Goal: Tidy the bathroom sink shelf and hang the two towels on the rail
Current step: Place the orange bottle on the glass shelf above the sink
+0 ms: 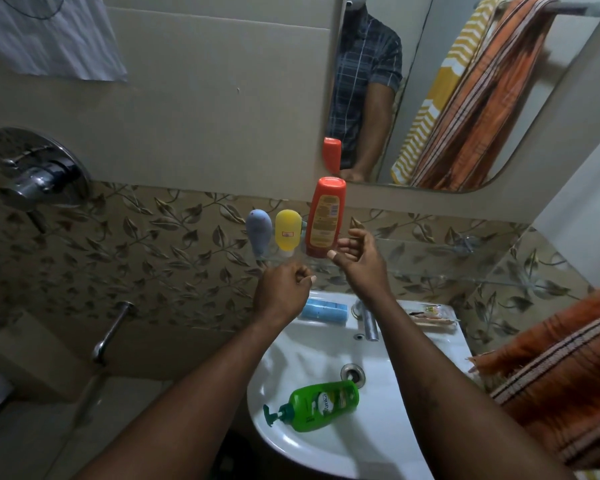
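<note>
Green pump bottle (321,403) lies on its side in the sink (388,445), right by the drain, not yet up on the shelf. Further back, a blue tube (324,310) rests on the rim beside the tap (368,322). At the right edge, the orange striped towel (551,368) hangs down.

Now the hands. The left hand (284,289) is curled into a fist, holding nothing. The right hand (359,256) is half open, thumb and fingers just beside the foot of the orange bottle (326,216), gripping nothing I can see.

That bottle stands cap-down on the glass shelf (447,261), next to a yellow bottle (288,230) and a grey-blue one (260,232). Here's the risk: it's tall on a small foot, so a brush from that thumb could topple it into its neighbours or off the glass. Beyond, the mirror (499,161) shows a yellow striped towel (437,91) and the orange one draped over the rail (568,10).
</note>
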The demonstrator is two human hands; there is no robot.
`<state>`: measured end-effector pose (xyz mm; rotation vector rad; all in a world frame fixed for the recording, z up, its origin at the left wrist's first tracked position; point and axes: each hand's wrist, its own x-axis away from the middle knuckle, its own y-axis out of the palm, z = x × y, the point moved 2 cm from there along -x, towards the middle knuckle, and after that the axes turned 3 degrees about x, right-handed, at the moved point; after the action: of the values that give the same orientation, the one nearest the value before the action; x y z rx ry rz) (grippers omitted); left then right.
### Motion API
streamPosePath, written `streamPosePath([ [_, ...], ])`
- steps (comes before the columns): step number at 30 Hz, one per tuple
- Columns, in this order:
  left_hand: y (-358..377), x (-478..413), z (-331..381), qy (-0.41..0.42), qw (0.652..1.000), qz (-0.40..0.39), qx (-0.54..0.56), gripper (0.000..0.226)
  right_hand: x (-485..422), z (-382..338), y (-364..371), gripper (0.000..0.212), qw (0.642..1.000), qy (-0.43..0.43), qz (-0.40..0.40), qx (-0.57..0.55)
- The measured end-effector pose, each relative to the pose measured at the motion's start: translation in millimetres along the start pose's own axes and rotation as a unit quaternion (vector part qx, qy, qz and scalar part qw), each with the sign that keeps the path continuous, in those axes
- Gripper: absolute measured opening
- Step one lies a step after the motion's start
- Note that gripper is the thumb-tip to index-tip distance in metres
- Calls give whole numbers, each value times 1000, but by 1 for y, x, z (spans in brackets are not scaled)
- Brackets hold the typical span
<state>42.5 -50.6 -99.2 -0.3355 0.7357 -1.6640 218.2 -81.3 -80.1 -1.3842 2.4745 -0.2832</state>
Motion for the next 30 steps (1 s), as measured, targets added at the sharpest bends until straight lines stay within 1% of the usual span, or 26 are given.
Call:
streamPosePath([
  [3, 9, 7, -10, 5, 999, -26, -24, 12, 27, 15, -3, 33, 999, 6, 51, -8],
  [5, 23, 18, -25, 4, 994, -90, -64, 10, 53, 43, 3, 21, 998, 25, 41, 30],
  [6, 33, 26, -34, 0, 985, -142, -101, 13, 67, 63, 9, 19, 997, 32, 9, 76],
  [7, 43, 36, -46, -9, 967, -206, -147, 19, 81, 82, 15, 18, 987, 42, -53, 146],
  [8, 52, 47, -59, -19, 943, -272, -192, 25, 94, 100, 22, 20, 966, 49, -134, 217],
  [9, 60, 58, -72, -24, 916, -329, -227, 32, 108, 115, 28, 24, 935, 58, -217, 276],
  [10, 68, 71, -84, -29, 895, -370, -249, 40, 120, 128, 32, 31, 903, 67, -282, 317],
  [11, 74, 83, -95, -40, 881, -391, -261, 49, 131, 137, 33, 38, 879, 74, -322, 344],
  [13, 85, 108, -112, -61, 874, -394, -279, 60, 145, 153, 33, 47, 856, 88, -346, 373],
  [16, 98, 136, -122, -46, 881, -357, -306, 58, 161, 167, 29, 46, 845, 85, -353, 392],
  [18, 103, 144, -123, -36, 880, -351, -317, 57, 168, 175, 27, 45, 843, 93, -363, 385],
  [20, 106, 146, -122, -37, 878, -346, -328, 48, 172, 179, 26, 44, 843, 95, -362, 386],
  [21, 107, 146, -121, -38, 878, -343, -330, 42, 174, 180, 25, 48, 841, 95, -362, 390],
  [23, 109, 145, -116, -23, 880, -334, -336, 33, 177, 183, 24, 63, 836, 92, -360, 404],
  [25, 109, 143, -105, 22, 880, -316, -354, 32, 178, 184, 20, 74, 825, 85, -347, 438],
  [27, 107, 134, -88, 83, 874, -302, -371, 33, 175, 184, 15, 76, 817, 76, -325, 471],
  [30, 105, 114, -60, 185, 851, -299, -390, 35, 167, 184, 13, 75, 809, 97, -312, 489],
])
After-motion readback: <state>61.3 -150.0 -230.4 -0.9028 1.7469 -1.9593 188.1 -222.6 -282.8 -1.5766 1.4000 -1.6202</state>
